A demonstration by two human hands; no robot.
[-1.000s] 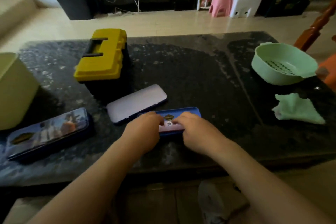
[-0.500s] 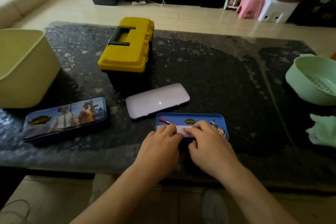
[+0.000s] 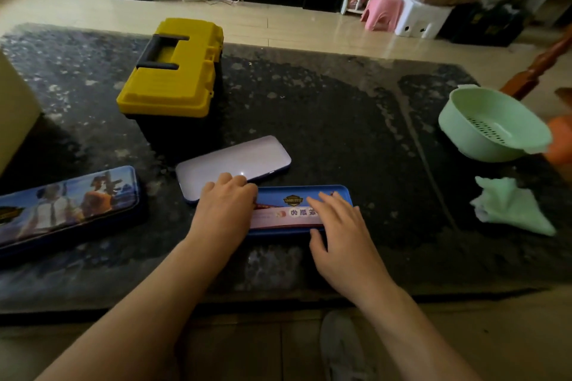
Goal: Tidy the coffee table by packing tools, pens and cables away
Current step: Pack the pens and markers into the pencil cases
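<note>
An open blue pencil tin (image 3: 309, 195) lies near the front edge of the dark stone coffee table (image 3: 340, 120), with a pink-and-white printed strip and a red pen inside. My left hand (image 3: 226, 207) covers its left end with fingers curled down over it. My right hand (image 3: 343, 232) lies on its right half, fingers fairly straight on the contents and thumb at the near rim. A lilac flat case (image 3: 235, 158) lies just behind, touching my left knuckles. A shut yellow toolbox (image 3: 173, 71) stands further back on the left.
A picture-printed pencil tin (image 3: 68, 204) lies at front left, beside a pale bin (image 3: 15, 108) at the left edge. A green colander (image 3: 492, 124) and a crumpled green cloth (image 3: 510, 207) sit at right. A wooden chair part (image 3: 538, 68) rises behind the colander.
My hands have spread apart along the blue tin: the left one to its left end, the right one toward its right half, uncovering the printed strip.
</note>
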